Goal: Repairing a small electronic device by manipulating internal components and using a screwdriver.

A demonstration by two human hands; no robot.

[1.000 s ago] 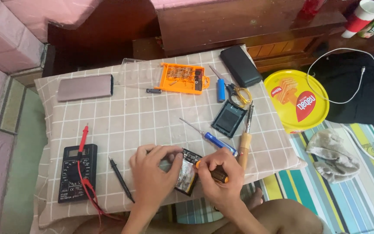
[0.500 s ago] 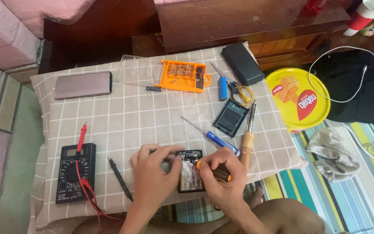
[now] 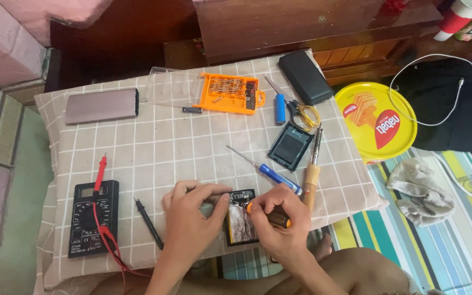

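Observation:
My left hand [image 3: 192,216] rests on the near edge of the cloth-covered table [image 3: 154,147], its fingers pinching the top edge of a small opened device [image 3: 240,223] with a dark circuit board. My right hand [image 3: 279,226] grips a screwdriver with an orange and black handle [image 3: 271,216], its tip touching the upper part of the device. A blue-handled screwdriver [image 3: 271,173] lies just beyond my right hand. A wooden-handled soldering iron [image 3: 312,172] lies to its right.
A black multimeter [image 3: 93,217] with a red probe [image 3: 100,172] and black probe [image 3: 148,223] lies at left. Farther back: a grey power bank [image 3: 102,105], orange bit case [image 3: 229,94], black back cover [image 3: 290,145], scissors [image 3: 299,112], black case [image 3: 305,76]. A yellow round tin [image 3: 375,121] stands right.
My hands have barely moved; the screwdriver stays on the device while the view shifts slightly.

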